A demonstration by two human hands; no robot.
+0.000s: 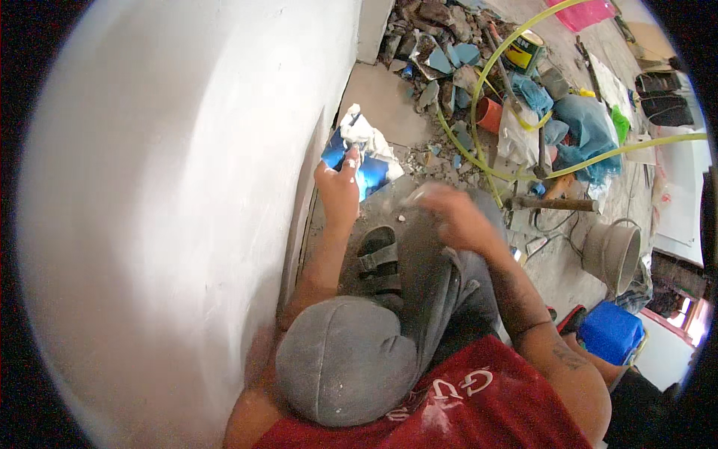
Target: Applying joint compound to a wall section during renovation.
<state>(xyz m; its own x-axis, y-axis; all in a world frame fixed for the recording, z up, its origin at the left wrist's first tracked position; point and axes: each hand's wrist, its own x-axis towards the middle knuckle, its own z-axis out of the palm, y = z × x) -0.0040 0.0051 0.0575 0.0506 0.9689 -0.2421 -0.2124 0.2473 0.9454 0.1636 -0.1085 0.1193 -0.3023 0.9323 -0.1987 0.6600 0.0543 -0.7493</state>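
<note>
Evidently, in the head view, the left hand [340, 187], just above the frame's centre, grips a glossy blue flat piece [372, 178] by its near side, thumb on top and fingers closed on it. Thick, soft-looking white paste [365, 136] sits heaped along its upper and right parts, close to the foot of the white wall [172, 187]. The right hand [458, 217], right of centre, is blurred; I cannot tell whether its fingers hold anything.

Tilting the blue piece could let the paste slide off, since the heap reaches its edge. A slack thumb grip might drop it, and brushing the wall could smear paste there. Grit could stick to the paste if it dips toward the broken rubble [449, 56] at upper centre, while the yellow hose [658, 141], looping across the upper right, could snag the right arm.
</note>
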